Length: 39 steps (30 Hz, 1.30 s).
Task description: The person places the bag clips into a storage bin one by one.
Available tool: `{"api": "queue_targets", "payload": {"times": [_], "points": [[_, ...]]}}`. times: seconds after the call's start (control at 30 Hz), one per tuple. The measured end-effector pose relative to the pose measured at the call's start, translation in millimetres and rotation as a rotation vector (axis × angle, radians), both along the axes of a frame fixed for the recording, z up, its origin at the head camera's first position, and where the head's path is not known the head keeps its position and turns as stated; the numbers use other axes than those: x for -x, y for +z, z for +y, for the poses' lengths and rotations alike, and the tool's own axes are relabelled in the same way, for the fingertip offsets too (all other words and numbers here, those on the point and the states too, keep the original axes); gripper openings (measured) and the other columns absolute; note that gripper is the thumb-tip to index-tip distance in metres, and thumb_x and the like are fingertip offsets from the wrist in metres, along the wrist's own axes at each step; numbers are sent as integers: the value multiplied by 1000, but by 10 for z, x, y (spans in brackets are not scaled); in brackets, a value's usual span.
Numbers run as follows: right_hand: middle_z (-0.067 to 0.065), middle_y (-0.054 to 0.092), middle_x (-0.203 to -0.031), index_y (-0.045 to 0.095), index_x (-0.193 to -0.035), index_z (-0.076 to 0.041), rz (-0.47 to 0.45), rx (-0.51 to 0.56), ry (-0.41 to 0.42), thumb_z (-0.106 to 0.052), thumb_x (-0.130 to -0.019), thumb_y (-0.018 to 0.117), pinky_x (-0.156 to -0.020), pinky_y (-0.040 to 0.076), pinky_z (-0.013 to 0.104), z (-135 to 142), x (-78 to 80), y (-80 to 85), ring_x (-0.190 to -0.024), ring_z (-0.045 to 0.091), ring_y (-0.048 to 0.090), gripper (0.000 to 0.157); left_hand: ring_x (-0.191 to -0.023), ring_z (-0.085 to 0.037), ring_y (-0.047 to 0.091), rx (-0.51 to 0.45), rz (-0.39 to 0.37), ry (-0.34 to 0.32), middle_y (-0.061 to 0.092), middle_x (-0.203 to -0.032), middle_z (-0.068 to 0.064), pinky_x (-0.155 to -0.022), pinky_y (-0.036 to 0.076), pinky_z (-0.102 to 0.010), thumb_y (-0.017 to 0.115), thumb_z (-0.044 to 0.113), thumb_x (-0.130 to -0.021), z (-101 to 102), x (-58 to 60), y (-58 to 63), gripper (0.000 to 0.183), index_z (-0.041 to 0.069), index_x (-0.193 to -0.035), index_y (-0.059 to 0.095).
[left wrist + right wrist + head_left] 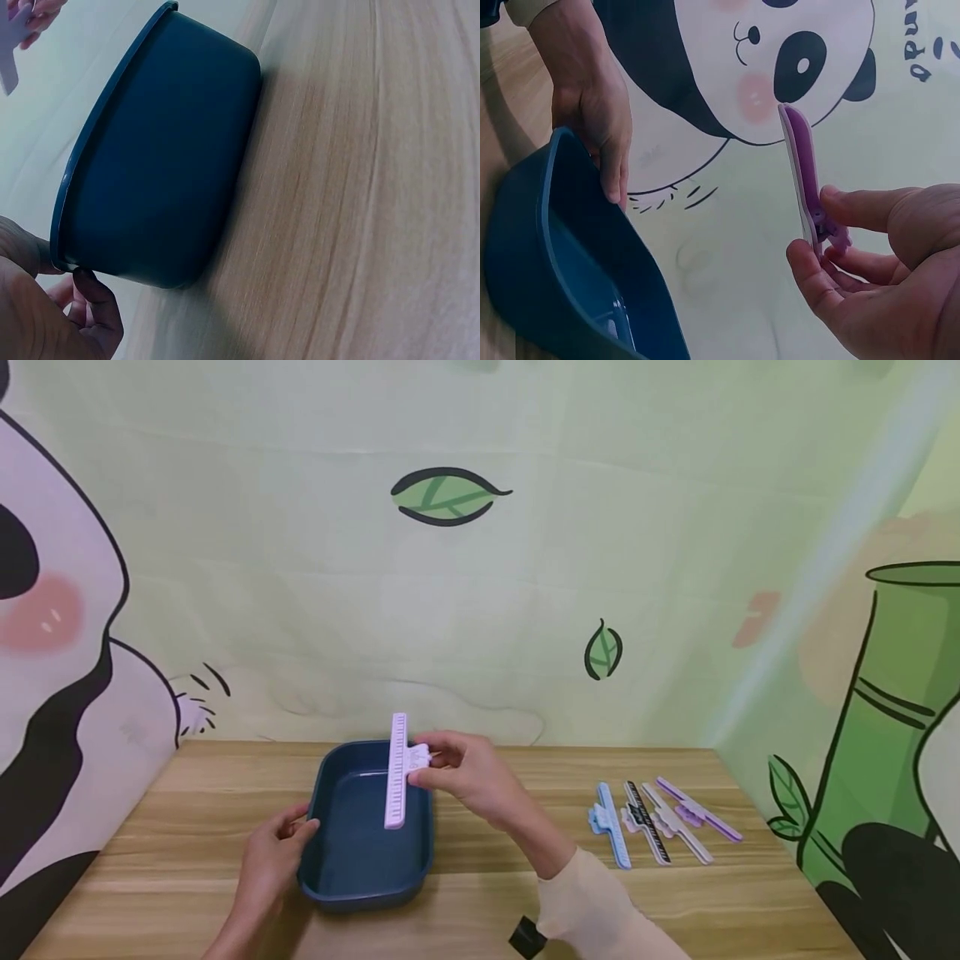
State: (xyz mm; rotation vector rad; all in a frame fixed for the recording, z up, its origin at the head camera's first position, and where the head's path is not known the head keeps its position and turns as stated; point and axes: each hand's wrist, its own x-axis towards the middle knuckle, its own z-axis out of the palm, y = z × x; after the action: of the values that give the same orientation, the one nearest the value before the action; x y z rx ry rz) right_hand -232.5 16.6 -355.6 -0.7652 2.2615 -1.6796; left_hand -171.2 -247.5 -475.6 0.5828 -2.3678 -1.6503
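Observation:
A deep dark-blue plastic bin [352, 860] stands on the wooden table. My left hand [273, 852] grips its left rim, thumb over the edge and the other fingers against the outer wall. Above the bin's right side, my right hand [465, 777] pinches a lilac ruler-edged bag clip [396, 777] by its handle. The clip's long bar stands nearly upright in the head view. From the right wrist camera, the clip [801, 150] is seen edge-on between thumb and fingers.
Right of the bin lie a blue clip [613, 831], a black-and-white clip [648, 823], a pale clip [684, 828] and a purple clip [712, 820], side by side on the table [495, 852]. A printed panda-and-bamboo backdrop [300, 568] rises behind. A small black object [527, 937] sits by the right sleeve.

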Motion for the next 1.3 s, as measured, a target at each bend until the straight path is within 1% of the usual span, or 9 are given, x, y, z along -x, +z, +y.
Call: {"api": "queue_targets", "payload": {"times": [0.17,0.23,0.37,0.53,0.77,0.93,1.17,1.3], "points": [[11,69,-115,66,-136,-4,-15,6,8,-11,-91,80,-85,58,38,-131,8,-16,-94,22,63,47,-99,-32,55,1,10,-1,64,-107,-22,-72,43,-23,64,13,-103,-2,-7,15,41,-8,-138,59],[9,69,-114,66,-136,-4,-22,9,14,-11,-91,80,-85,58,39,-173,16,-26,-93,21,63,47,-99,-31,55,2,11,-1,64,-106,-20,-72,42,-24,64,12,-103,1,-10,19,41,-8,-138,59],[7,71,-111,66,-134,-3,-45,19,25,-10,-91,80,-83,58,34,-250,33,-48,-91,20,64,46,-98,-31,54,1,9,10,63,-105,-20,-73,43,-25,63,11,-102,10,-16,17,40,-8,-137,60],[10,71,-111,67,-134,-1,-68,37,19,-9,-90,80,-81,58,33,-323,50,-43,-89,20,65,46,-95,-29,53,-5,20,16,62,-102,-18,-70,42,-25,64,11,-102,16,-6,10,39,-8,-136,61],[9,71,-111,67,-134,-2,-58,25,19,-10,-91,80,-80,58,30,-421,48,-35,-88,19,65,45,-93,-28,53,-8,15,25,63,-101,-17,-70,41,-26,64,11,-102,8,4,-2,39,-8,-136,60],[10,70,-112,67,-134,-2,-48,13,22,-11,-92,79,-80,58,31,-440,63,-68,-89,20,64,45,-94,-29,55,-12,20,16,65,-103,-19,-71,42,-26,65,12,-102,20,9,-6,39,-8,-136,61],[7,72,-111,66,-135,-2,-39,7,30,-13,-91,80,-82,58,33,-518,95,-82,-89,19,66,48,-95,-32,55,-21,26,24,65,-104,-21,-71,42,-27,64,11,-102,26,6,10,39,-8,-136,61],[12,73,-110,66,-134,1,-31,20,36,-9,-90,81,-80,59,33,-592,115,-107,-87,17,67,47,-96,-32,54,-25,20,31,64,-105,-21,-71,43,-27,64,11,-102,14,-14,10,39,-7,-136,61]]}}
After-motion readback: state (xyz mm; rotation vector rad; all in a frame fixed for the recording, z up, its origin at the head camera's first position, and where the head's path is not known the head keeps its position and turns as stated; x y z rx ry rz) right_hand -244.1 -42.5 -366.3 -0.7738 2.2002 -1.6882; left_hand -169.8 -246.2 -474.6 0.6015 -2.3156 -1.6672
